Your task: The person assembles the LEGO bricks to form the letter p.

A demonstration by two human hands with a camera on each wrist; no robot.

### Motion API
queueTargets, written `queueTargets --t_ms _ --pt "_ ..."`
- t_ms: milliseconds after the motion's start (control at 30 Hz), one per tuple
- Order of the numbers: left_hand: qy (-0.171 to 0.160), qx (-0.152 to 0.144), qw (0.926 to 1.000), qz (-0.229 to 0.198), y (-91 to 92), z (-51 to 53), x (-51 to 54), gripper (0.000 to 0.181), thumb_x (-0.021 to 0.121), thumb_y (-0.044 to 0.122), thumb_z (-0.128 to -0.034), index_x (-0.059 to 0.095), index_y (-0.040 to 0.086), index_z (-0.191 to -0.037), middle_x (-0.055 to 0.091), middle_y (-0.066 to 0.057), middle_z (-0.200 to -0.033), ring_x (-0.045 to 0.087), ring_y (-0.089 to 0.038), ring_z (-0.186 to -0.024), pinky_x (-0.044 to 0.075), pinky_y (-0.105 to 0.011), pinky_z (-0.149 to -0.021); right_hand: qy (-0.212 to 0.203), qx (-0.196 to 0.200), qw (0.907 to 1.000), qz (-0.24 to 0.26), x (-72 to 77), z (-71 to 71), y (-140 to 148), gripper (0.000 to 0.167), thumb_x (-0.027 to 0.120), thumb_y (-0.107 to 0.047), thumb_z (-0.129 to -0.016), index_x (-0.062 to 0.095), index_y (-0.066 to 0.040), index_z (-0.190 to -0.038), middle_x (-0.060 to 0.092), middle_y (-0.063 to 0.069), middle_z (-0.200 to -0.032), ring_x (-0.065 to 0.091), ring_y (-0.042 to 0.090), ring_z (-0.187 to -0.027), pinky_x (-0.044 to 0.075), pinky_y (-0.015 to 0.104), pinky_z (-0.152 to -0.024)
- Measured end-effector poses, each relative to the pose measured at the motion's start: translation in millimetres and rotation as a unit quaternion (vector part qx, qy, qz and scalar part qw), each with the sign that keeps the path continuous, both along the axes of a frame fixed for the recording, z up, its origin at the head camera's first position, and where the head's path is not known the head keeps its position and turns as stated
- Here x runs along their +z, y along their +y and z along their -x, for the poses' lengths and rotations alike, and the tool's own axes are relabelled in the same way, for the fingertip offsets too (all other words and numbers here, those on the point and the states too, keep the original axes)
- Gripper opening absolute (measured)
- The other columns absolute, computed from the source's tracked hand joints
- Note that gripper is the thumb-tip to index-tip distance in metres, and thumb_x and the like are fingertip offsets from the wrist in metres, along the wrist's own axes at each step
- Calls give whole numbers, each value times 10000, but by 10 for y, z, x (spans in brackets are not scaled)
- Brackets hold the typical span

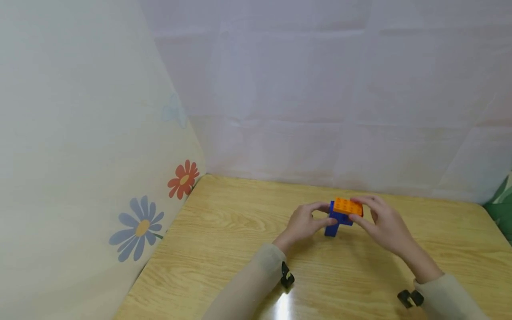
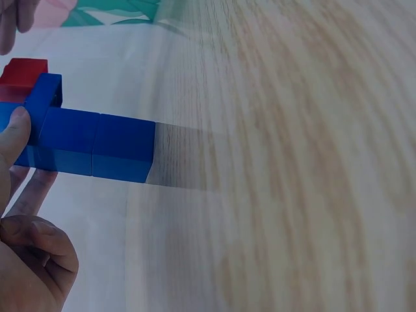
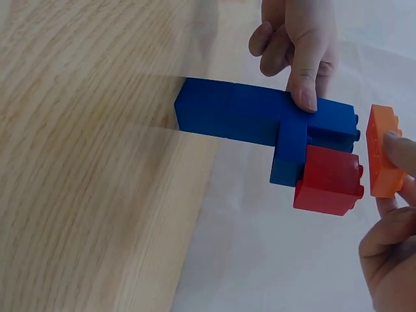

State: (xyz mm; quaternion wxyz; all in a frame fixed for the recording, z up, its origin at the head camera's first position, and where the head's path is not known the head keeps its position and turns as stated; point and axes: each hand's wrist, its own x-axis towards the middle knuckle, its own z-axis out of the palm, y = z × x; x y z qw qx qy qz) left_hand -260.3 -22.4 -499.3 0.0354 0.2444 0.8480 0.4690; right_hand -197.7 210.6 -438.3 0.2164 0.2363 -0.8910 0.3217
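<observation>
A stack of blue building bricks [image 3: 231, 107] stands upright on the table, with a blue brick jutting out sideways. On that jutting part sits a red brick [image 3: 328, 179], its studs facing up. My left hand [image 1: 302, 222] pinches the upper part of the blue stack between thumb and fingers. Above the red brick and the topmost blue brick, my right hand [image 1: 386, 226] pinches a flat orange brick [image 3: 382, 153]. A narrow gap shows between the orange brick and the studs in the right wrist view. The left wrist view does not show the orange brick.
The wood-grain table [image 1: 224, 266] meets a pale cloth backdrop [image 1: 280, 111] at its far edge. A flower-printed cloth [image 1: 80, 178] hangs on the left. Green patterned cloth [image 1: 502, 218] shows at the far right. Dark clips [image 1: 287, 278] sit at both sleeves.
</observation>
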Motion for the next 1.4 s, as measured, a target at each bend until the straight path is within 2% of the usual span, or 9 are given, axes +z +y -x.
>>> queueTargets --t_ms 367,700,833,1167,1400 --pt "-42 -2 10000 -6 9 -6 9 469 746 504 -934 705 255 -1329 710 174 -1179 606 -72 -1208 499 -415 -1009 -422 -79 9990 -141 19 94 -2 381 772 -153 -963 678 -56 -1320 632 96 -1185 376 154 -683 327 292 -571" --pt "41 -15 10000 24 7 -19 21 462 742 507 -938 704 259 -1326 708 175 -1179 607 -63 -1201 504 -419 -1004 -756 22 9971 -89 5 147 18 391 751 -220 -984 674 -81 -1341 676 112 -1225 360 132 -590 324 285 -520" --pt "11 -25 10000 15 4 -20 19 461 740 503 -941 703 256 -1328 706 172 -1188 605 -67 -1209 503 -421 -1010 -795 84 9967 -129 15 167 20 391 755 -212 -980 680 -73 -1338 703 123 -1200 315 111 -546 299 284 -496" --pt "-27 10 10000 10 3 -15 14 472 742 510 -935 704 250 -1327 706 172 -1194 606 -76 -1215 500 -430 -1019 -806 251 9961 -247 49 204 45 357 750 -165 -980 691 -65 -1317 690 130 -1163 351 132 -616 308 293 -535" --pt "48 19 10000 33 2 -4 -3 480 736 515 -938 702 246 -1335 710 166 -1198 608 -80 -1220 485 -458 -1043 -805 331 9960 -205 17 229 68 362 759 -153 -971 691 -62 -1314 694 114 -1153 345 123 -600 316 291 -529"
